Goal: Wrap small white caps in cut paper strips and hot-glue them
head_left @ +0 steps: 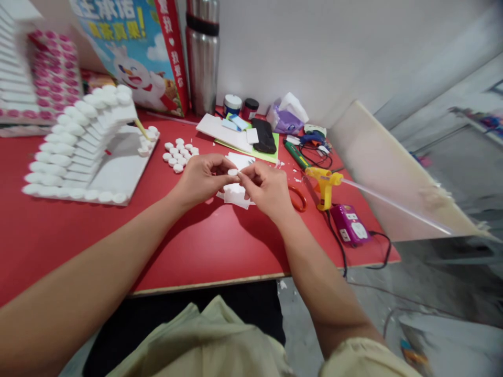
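Note:
My left hand [202, 178] and my right hand [267, 188] meet over the red table [58, 230], fingers pinched together on a small white foam disc [233, 172] held between them. Under my hands lie white foam scraps [236, 195]. A cluster of several similar white discs [178, 153] lies just left of my left hand. Further left stands a white foam model house [88, 146], its stepped roof and base edged with the same discs.
A yellow glue gun [324, 183] with a clear glue stick, orange-handled scissors [301, 201] and a purple power strip [349, 222] lie right of my hands. Behind are foam sheets [223, 131], paint jars [240, 107], a steel flask [202, 57] and a printed box [133, 47].

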